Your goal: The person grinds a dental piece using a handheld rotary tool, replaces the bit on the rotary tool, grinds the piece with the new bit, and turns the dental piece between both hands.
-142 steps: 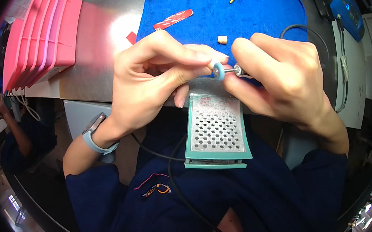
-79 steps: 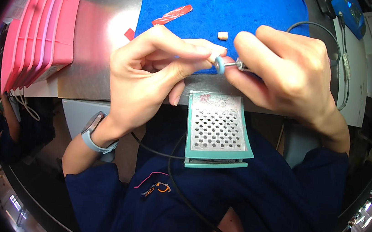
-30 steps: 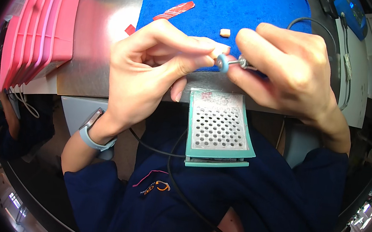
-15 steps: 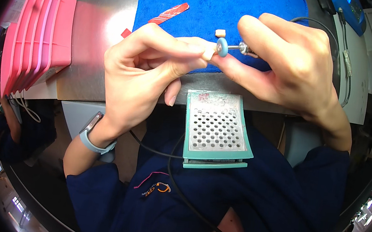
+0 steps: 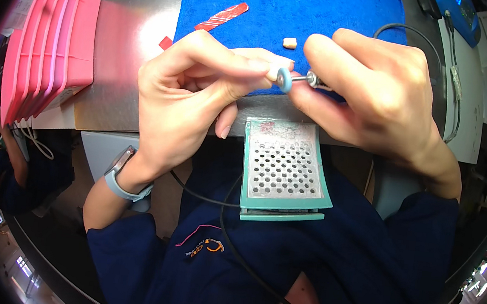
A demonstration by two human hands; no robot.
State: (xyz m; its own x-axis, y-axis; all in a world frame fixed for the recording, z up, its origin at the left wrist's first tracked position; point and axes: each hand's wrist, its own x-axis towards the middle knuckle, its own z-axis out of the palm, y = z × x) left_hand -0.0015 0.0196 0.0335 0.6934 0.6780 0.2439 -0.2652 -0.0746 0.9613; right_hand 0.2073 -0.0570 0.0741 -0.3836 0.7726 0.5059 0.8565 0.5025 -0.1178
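The small cream-coloured piece [image 5: 273, 73] could twist loose if the round blue wheel [image 5: 284, 80] catches its edge while our pinch is slack; a wandering wheel could graze our skin. The piece sits at the fingertips of our left hand [image 5: 187, 91], whose fingers pinch it narrowly and partly hide it. The fingers of our right hand [image 5: 377, 83] hold the silver metal handpiece [image 5: 312, 79], its wheel just beside the piece; we cannot confirm contact. Beyond, a cream block [image 5: 290, 43] lies on the blue cloth towel [image 5: 349, 11].

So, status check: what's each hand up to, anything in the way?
Left hand: pinching small cream-coloured piece. Right hand: gripping metal-shafted tool, round light-blue wheel up at the piece, contact unclear. Nothing visibly in the way.
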